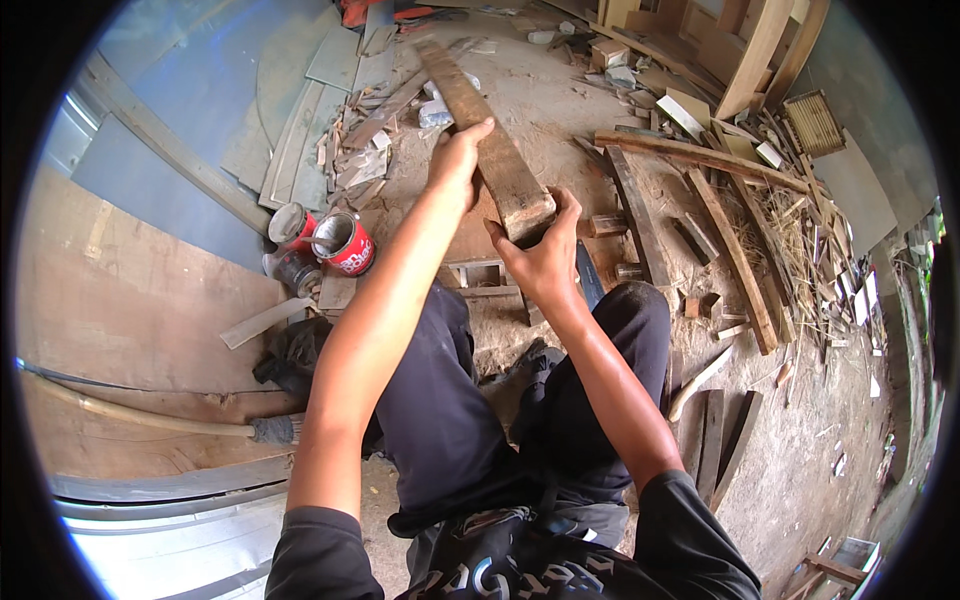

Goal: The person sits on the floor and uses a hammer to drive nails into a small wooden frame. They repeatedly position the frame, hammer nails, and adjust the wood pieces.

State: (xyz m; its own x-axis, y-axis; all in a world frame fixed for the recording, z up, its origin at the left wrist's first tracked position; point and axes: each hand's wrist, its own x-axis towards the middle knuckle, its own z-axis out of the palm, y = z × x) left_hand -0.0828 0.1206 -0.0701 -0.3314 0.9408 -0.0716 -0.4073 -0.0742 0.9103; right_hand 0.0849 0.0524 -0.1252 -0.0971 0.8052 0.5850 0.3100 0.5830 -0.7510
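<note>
A long, weathered wooden beam (482,125) is raised in front of me, slanting away to the far left. My left hand (460,165) is closed around its left side, with the thumb lying along the top edge. At the near end, my right hand (540,255) grips the beam, its thumb and fingers on either side of the cut end face. Below the hands, between my knees, is a low wooden piece with a square opening (482,275), partly hidden. A dark, flat object (590,272) shows beside my right wrist; its kind is unclear.
Left of my left forearm stand an open red can (350,248) and another red can (290,226). Loose beams (735,260) and scrap wood cover the floor to the right. A brush with a long handle (150,412) lies at left. Boards (765,55) lean at far right.
</note>
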